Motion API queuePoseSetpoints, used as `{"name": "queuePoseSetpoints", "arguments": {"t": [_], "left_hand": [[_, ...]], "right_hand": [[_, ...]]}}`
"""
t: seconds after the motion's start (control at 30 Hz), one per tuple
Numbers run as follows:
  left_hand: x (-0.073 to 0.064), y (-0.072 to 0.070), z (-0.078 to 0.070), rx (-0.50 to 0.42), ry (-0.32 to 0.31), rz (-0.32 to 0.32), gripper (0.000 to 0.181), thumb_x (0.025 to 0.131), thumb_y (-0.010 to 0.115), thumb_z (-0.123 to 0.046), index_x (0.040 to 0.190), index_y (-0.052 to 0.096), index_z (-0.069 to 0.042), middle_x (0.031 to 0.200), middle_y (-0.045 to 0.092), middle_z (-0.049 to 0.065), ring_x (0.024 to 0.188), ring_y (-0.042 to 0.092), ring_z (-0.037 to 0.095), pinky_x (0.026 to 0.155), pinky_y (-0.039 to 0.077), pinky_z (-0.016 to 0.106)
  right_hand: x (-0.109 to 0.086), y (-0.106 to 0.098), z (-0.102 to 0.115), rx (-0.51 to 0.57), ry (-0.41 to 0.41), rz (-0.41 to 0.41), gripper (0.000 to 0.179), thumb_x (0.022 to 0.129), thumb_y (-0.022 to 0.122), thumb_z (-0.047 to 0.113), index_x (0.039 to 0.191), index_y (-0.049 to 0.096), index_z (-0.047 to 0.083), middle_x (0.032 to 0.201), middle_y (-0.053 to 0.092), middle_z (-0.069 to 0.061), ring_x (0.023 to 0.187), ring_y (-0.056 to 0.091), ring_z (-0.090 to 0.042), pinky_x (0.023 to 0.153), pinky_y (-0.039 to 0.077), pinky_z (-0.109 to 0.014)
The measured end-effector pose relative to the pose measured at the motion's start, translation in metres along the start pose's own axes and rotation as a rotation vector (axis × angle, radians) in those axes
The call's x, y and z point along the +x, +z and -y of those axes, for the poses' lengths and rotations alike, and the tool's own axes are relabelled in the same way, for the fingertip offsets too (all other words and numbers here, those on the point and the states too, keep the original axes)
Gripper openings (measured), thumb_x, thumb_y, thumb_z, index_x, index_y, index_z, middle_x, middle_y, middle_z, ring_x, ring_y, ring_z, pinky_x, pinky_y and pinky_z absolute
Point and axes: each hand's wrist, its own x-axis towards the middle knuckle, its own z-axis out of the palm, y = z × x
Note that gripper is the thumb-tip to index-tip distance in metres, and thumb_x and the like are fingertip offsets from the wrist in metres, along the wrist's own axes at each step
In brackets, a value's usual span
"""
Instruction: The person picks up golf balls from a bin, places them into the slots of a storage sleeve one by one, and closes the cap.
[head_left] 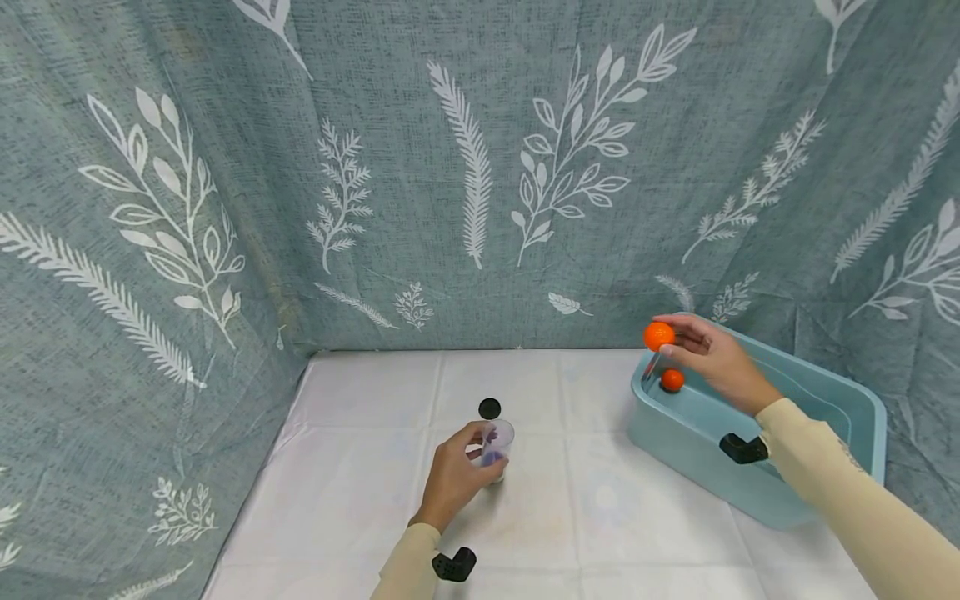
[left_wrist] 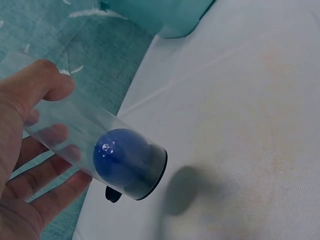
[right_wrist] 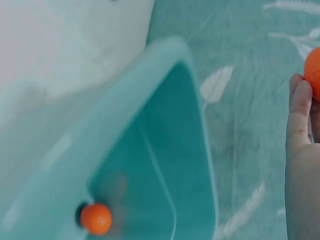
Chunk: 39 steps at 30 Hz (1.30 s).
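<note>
My left hand (head_left: 456,475) grips a clear plastic tube (left_wrist: 85,112), held tilted above the white table, its thumb on one side and fingers on the other. A blue ball (left_wrist: 121,156) sits at the tube's dark-rimmed lower end. Over the near-left corner of a teal bin (head_left: 705,446), my right hand (head_left: 712,358) pinches an orange ball (head_left: 659,336) between thumb and fingertips. Another orange ball (right_wrist: 96,219) lies inside the bin. Only part of the held orange ball shows at the right wrist view's edge.
A black disc (head_left: 490,408) lies on the white tablecloth (head_left: 360,492) just beyond the tube. Behind the table hangs a grey-green curtain (head_left: 405,183) with white leaf prints. The bin's wall rises at the table's right side.
</note>
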Motion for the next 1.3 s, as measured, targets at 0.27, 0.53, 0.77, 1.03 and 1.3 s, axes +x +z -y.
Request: {"name": "queuePoseSetpoints", "arguments": {"t": [0.27,0.53,0.77,1.03,1.3], "left_hand": [[0.001,0.0,-0.004,0.0,0.002,0.005,0.049,0.078,0.087,-0.014,0.122,0.066,-0.012,0.114,0.069,0.004,0.106,0.065,0.018,0.09,0.057,0.026],[0.003,-0.001,-0.007,0.013,0.017,0.009,0.05,0.079,0.087,-0.015,0.125,0.065,-0.012,0.116,0.069,0.004,0.107,0.064,0.017,0.09,0.057,0.026],[0.0,-0.001,-0.011,0.038,0.015,0.012,0.052,0.079,0.087,-0.015,0.126,0.065,-0.011,0.117,0.068,0.004,0.106,0.064,0.017,0.09,0.058,0.028],[-0.002,-0.002,-0.015,0.064,0.021,0.024,0.055,0.08,0.087,-0.017,0.129,0.064,-0.01,0.117,0.068,0.004,0.105,0.064,0.018,0.091,0.058,0.031],[0.0,-0.004,-0.016,0.083,0.047,0.038,0.053,0.08,0.087,-0.018,0.128,0.065,-0.01,0.113,0.069,0.002,0.103,0.064,0.016,0.09,0.058,0.031]], "right_hand": [[0.008,0.033,0.008,0.076,-0.034,0.061,0.055,0.1,0.065,0.025,0.149,0.045,0.008,0.143,0.049,-0.011,0.121,0.058,-0.018,0.088,0.057,-0.028],[0.016,0.078,0.005,0.167,-0.047,0.102,0.052,0.098,0.069,0.022,0.145,0.05,0.009,0.141,0.05,-0.014,0.121,0.06,-0.02,0.097,0.055,-0.029],[0.02,0.124,-0.006,0.186,-0.082,0.146,0.049,0.097,0.07,0.017,0.142,0.052,0.008,0.141,0.054,-0.015,0.122,0.06,-0.024,0.097,0.055,-0.031],[0.017,0.166,-0.014,0.25,-0.076,0.17,0.051,0.096,0.072,0.018,0.141,0.053,0.007,0.137,0.056,-0.012,0.122,0.06,-0.028,0.098,0.054,-0.031],[0.014,0.197,-0.024,0.231,-0.121,0.148,0.045,0.094,0.073,0.012,0.136,0.057,0.009,0.133,0.058,-0.011,0.12,0.06,-0.031,0.099,0.053,-0.029]]}}
